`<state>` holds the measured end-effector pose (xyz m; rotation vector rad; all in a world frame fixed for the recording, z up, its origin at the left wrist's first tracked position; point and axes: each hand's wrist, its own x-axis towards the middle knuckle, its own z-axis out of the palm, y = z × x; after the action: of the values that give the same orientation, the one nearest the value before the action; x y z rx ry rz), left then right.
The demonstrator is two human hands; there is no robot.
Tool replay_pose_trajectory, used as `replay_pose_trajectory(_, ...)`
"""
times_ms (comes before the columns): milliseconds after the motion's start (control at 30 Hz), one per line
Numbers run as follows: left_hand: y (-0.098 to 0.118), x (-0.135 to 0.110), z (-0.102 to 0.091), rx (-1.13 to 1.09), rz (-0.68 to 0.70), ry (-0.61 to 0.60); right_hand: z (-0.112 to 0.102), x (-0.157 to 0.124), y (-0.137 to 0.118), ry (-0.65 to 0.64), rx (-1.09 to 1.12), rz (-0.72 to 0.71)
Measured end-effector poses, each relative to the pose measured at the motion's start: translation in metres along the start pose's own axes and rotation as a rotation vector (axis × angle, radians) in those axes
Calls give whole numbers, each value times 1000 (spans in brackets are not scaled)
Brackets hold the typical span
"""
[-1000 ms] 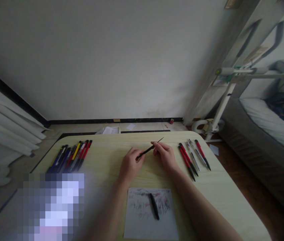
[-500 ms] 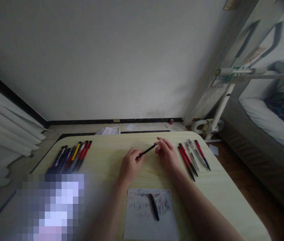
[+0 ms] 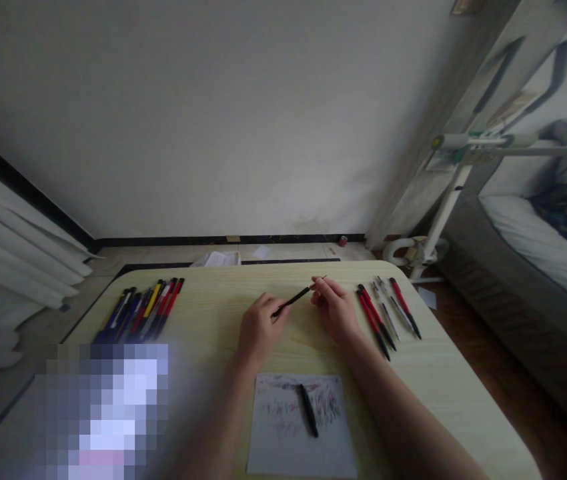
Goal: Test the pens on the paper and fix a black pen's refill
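Observation:
Over the far middle of the table, my left hand (image 3: 262,325) is closed around the black barrel of a pen (image 3: 295,299), which slants up to the right. My right hand (image 3: 332,305) pinches a thin pen refill (image 3: 325,277) at the barrel's upper right end. Most of the refill is hidden by the fingers; only its tip shows beyond them. Nearer to me, a black pen barrel (image 3: 308,411) lies on a white sheet of paper (image 3: 293,457) covered in dark and reddish scribbles.
Right of my hands lie several pens: red and black pens (image 3: 373,313) and clear ones (image 3: 386,310). A row of mixed pens (image 3: 151,303) lies at the table's left, beside a blurred-out bright patch (image 3: 113,407). Beyond the table (image 3: 213,353) stands a wall (image 3: 233,133).
My right fingers have shifted slightly left along the refill, and less of its tip sticks out past them. The left hand still holds the barrel in nearly the same place.

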<state>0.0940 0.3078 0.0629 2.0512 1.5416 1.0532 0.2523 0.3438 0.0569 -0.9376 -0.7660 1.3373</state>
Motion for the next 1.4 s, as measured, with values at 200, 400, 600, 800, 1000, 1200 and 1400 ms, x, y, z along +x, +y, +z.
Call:
replay_pose_trajectory(200,1,0,-1,40,7,11,-1,0,0,-8,-22,14)
replay_pose_trajectory(400,-1,1,1,56,9,21,0,1,1,-5,-40,-9)
replay_pose_trajectory(600,-1,1,1,23,22,49,0,0,0,-9,-80,-8)
replay_pose_trajectory(800,-4,1,3,-9,-10,52,-1,2,1,-20,-33,-14)
replay_pose_trajectory(1000,-6,2,5,-35,-7,83,-1,2,1,-11,-46,-19)
replay_pose_trajectory(1200,-5,1,5,-39,-1,84,0,2,1,12,-72,-12)
replay_pose_trajectory(1400,-4,2,4,0,-3,86,0,1,0,5,-86,6)
